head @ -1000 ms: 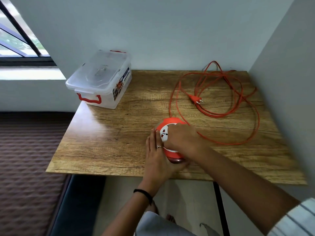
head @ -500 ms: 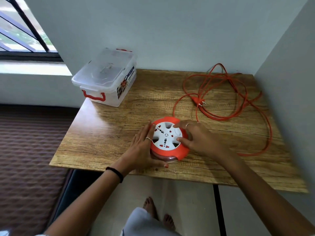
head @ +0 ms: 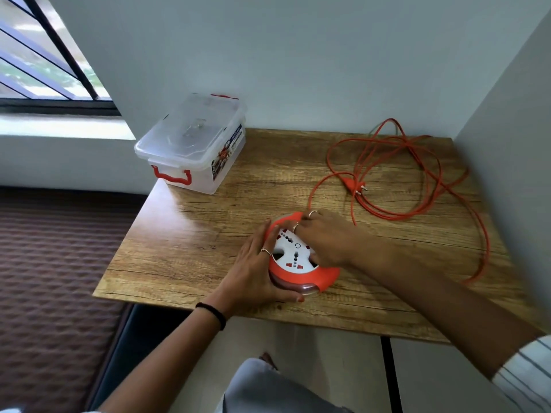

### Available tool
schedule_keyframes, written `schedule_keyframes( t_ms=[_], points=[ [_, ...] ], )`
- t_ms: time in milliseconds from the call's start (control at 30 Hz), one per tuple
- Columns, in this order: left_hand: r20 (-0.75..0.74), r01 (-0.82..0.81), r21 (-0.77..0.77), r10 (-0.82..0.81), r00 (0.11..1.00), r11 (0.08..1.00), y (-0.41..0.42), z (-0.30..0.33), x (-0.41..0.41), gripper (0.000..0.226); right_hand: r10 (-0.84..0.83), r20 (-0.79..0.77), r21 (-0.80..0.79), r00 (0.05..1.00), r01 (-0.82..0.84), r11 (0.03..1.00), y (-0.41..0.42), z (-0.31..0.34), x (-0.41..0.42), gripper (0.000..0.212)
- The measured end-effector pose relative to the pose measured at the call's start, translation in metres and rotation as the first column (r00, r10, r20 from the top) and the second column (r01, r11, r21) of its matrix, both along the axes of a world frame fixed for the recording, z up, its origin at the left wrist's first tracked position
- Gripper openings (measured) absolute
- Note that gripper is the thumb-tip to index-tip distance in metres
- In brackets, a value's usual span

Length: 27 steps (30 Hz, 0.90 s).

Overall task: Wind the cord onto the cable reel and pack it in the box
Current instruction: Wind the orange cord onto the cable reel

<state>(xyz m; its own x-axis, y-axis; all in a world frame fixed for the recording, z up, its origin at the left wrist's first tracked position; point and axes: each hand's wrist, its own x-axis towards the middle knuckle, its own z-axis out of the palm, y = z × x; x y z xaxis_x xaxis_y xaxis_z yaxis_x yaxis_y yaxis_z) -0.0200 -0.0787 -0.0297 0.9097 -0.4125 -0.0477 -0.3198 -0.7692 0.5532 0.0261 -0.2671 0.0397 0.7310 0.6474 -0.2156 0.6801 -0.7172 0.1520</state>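
A round orange cable reel (head: pixel 301 271) with a white socket face lies flat near the front edge of the wooden table (head: pixel 208 234). My left hand (head: pixel 253 272) cups its left and front side. My right hand (head: pixel 325 238) rests on top, fingers gripping the white centre and the far rim. The orange cord (head: pixel 423 186) runs from the reel's far side and lies in loose loops at the back right, its plug (head: pixel 354 186) on the table. A clear plastic box (head: pixel 193 147) with red latches stands lidded at the back left corner.
Walls close the table at the back and right. A window (head: pixel 44 64) is at the far left. Dark patterned flooring (head: pixel 53 263) lies to the left below the table. My knees show under the front edge.
The reel has turned under my right hand, which shifted across the socket face toward its far rim. The cord loops lie slightly shifted. My left hand stays against the reel's side.
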Motion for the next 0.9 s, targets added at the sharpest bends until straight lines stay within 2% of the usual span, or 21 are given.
schedule_keyframes(
  t_ms=[100, 200, 333, 433, 500, 567, 633, 700, 800, 900],
  points=[
    [0.018, -0.010, -0.027, 0.011, 1.000, 1.000, 0.000, -0.004, -0.001, 0.140, 0.045, 0.094, -0.070, 0.995, -0.039, 0.997, 0.009, -0.004, 0.000, 0.059],
    [0.041, -0.011, -0.046, 0.013, 0.999, 0.999, -0.001, -0.004, -0.002, 0.138, 0.067, 0.162, -0.072, 0.985, -0.056, 0.996, 0.011, -0.008, 0.001, 0.057],
    [0.069, -0.059, -0.105, 0.066, 0.995, 0.993, -0.006, -0.004, -0.008, 0.136, 0.032, 0.192, -0.065, 0.981, -0.020, 0.998, 0.011, -0.004, -0.001, 0.043],
    [0.050, -0.235, -0.171, 0.247, 0.968, 0.957, -0.025, -0.003, -0.020, 0.138, -0.099, 0.187, 0.000, 0.977, 0.101, 0.995, 0.016, -0.002, -0.006, 0.048],
    [0.025, -0.383, -0.191, 0.394, 0.919, 0.904, -0.047, -0.001, -0.030, 0.137, -0.229, 0.143, 0.094, 0.963, 0.217, 0.972, 0.022, -0.003, -0.013, 0.048],
    [-0.056, -0.496, -0.219, 0.497, 0.866, 0.840, -0.069, 0.006, -0.040, 0.134, -0.376, 0.080, 0.263, 0.923, 0.344, 0.901, 0.029, -0.005, -0.024, 0.043],
    [-0.135, -0.567, -0.258, 0.552, 0.823, 0.782, -0.085, 0.010, -0.046, 0.124, -0.552, 0.037, 0.303, 0.833, 0.517, 0.800, 0.035, -0.006, -0.030, 0.050],
    [-0.147, -0.594, -0.254, 0.576, 0.804, 0.764, -0.092, 0.008, -0.049, 0.113, -0.665, 0.033, 0.274, 0.746, 0.633, 0.724, 0.039, -0.013, -0.032, 0.064],
    [-0.109, -0.544, -0.236, 0.535, 0.838, 0.805, -0.086, 0.004, -0.046, 0.111, -0.702, -0.049, 0.319, 0.711, 0.677, 0.663, 0.036, -0.023, -0.034, 0.065],
    [-0.183, -0.453, -0.212, 0.421, 0.889, 0.866, -0.062, 0.012, -0.036, 0.131, -0.653, -0.072, 0.271, 0.754, 0.645, 0.715, 0.027, -0.022, -0.033, 0.075]
  ],
)
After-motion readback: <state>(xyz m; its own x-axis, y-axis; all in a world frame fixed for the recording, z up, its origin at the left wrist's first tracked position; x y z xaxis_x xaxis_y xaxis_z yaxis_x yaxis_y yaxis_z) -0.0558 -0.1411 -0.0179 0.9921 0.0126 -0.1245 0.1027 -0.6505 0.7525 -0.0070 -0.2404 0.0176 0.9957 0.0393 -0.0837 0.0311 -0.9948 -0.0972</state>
